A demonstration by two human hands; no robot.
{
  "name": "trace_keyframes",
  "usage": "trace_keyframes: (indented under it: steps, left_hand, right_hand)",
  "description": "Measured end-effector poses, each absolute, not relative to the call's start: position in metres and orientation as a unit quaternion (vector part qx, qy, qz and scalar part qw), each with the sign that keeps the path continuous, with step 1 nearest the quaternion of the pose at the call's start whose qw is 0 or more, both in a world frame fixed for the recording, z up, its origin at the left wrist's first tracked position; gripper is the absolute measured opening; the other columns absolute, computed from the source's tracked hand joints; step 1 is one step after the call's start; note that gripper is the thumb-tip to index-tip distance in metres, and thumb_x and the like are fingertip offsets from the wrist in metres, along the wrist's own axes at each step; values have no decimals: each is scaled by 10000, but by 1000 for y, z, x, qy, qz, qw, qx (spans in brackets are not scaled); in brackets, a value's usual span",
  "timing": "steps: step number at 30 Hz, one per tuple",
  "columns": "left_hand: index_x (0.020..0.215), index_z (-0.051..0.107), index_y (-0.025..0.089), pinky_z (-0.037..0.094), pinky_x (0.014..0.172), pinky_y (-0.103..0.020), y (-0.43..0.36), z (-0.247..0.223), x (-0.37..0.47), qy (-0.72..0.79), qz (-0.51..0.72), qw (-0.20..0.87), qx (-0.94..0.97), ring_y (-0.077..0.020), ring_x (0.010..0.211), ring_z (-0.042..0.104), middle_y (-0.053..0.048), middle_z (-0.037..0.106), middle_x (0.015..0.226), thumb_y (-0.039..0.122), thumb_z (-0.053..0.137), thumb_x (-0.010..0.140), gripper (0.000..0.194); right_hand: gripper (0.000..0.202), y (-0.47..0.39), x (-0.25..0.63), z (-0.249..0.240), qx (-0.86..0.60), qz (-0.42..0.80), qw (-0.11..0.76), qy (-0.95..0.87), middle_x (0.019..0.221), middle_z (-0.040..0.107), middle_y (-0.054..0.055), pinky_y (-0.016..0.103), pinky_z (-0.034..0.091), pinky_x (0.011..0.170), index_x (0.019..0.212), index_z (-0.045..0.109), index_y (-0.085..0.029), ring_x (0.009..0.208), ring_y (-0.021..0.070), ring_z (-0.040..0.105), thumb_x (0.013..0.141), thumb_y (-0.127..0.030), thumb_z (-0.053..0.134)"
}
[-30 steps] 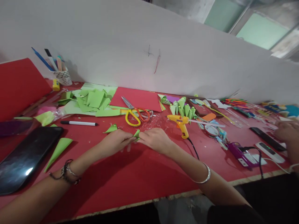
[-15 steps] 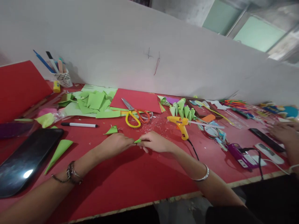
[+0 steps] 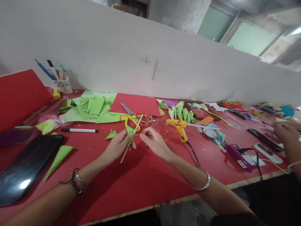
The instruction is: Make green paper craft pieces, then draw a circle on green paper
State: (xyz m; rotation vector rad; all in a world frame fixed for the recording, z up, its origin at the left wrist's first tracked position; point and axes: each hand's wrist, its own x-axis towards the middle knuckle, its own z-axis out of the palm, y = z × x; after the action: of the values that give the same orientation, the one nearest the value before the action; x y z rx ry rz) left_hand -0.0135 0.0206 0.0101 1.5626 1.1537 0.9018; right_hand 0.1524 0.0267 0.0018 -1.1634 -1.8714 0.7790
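Note:
My left hand (image 3: 116,147) is closed on a green paper piece (image 3: 129,130) and a thin pale stick (image 3: 124,154) that slants across it. The stick's upper end overlaps the scissors (image 3: 128,109) behind, which have a yellow and an orange handle. Just to the right is my right hand (image 3: 155,143), apart from the paper, its fingers loosely curled with nothing visible in them. A small folded green paper (image 3: 110,135) lies left of the hands. Further left rests a green paper cone (image 3: 58,158). The yellow glue gun (image 3: 178,126) stands to the right of my right hand.
Cut green papers (image 3: 94,106) and a red sheet (image 3: 137,103) lie at the back, near several finished green cones (image 3: 181,111). A marker (image 3: 79,130) and phone (image 3: 30,164) are left; a purple power strip (image 3: 242,158) and another person's hand (image 3: 285,131) are right.
My hands have moved apart; the right one has let go of the green paper. The stick and paper now stand tilted upward in my left hand. The view has shifted slightly.

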Motion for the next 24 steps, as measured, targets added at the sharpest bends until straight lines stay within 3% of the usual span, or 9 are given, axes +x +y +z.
trace_keyframes:
  steps: [3,7,10,12,17,24]
  left_hand:
    - [654,485,169,414,592,-190,19,8,-5,481,473,487,555,-91,623,518,33,563,638,356,518,750,213]
    - [625,425,176,390,486,-178,15,4,5,459,537,576,411,-60,489,448,74,479,541,379,589,696,271]
    - [628,417,183,348,394,-191,15,3,7,418,524,632,389,-62,376,391,87,436,454,395,578,702,277]
    - [658,477,164,391,438,-205,16,2,4,421,523,624,401,-75,412,445,64,492,483,385,589,693,250]
    - [751,599,134,446,678,-220,22,2,-11,458,500,562,473,-108,668,551,11,610,676,353,633,658,240]
    - [828,631,156,469,707,-264,29,5,-25,428,373,550,612,-139,726,579,-16,647,784,390,576,702,271]
  right_hand:
    - [211,22,141,-5,-411,400,331,-749,753,597,34,220,450,578,873,490,-144,668,109,577,878,-310,360]
    - [185,19,128,-3,-378,442,346,-737,766,603,38,233,465,624,877,489,-141,710,118,587,886,-248,338]
    - [197,18,123,0,-376,504,342,-698,635,559,-3,215,449,542,795,453,-157,565,98,558,889,-249,306]
    - [192,17,123,1,-391,533,342,-668,545,489,-45,187,389,446,770,408,-173,432,72,470,890,-257,283]
    - [215,16,134,4,-410,472,359,-693,491,385,-76,170,298,466,686,376,-183,433,55,353,878,-262,322]
    - [261,13,148,15,-414,388,318,-760,545,504,-44,184,318,574,668,489,-162,508,66,423,876,-230,348]
